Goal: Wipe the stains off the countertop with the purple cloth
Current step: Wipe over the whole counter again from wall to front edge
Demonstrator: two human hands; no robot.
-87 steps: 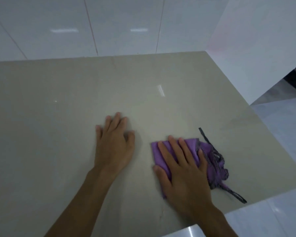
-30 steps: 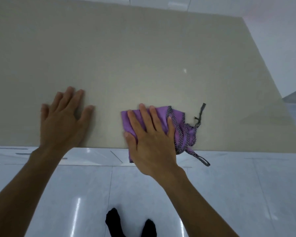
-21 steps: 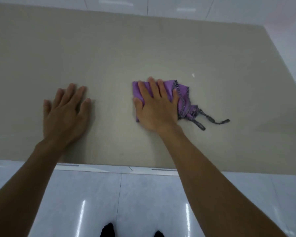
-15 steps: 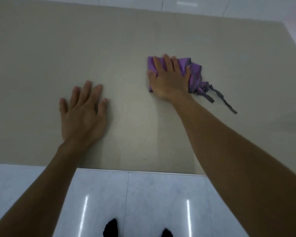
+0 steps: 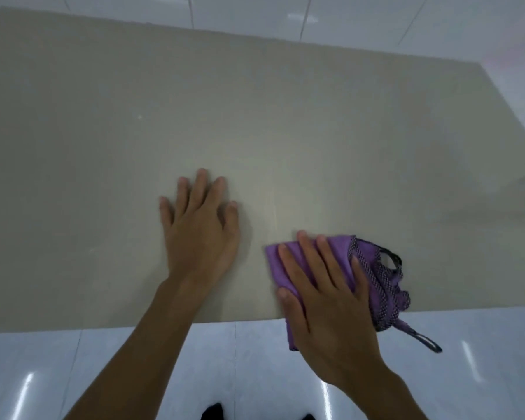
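Your right hand lies flat, fingers spread, pressing the purple cloth down at the near edge of the countertop, toward its right end (part of the cloth and a dark-trimmed loop hang past that edge, over the white floor). Your left hand rests palm-down and open on the bare surface just beside it, holding nothing.
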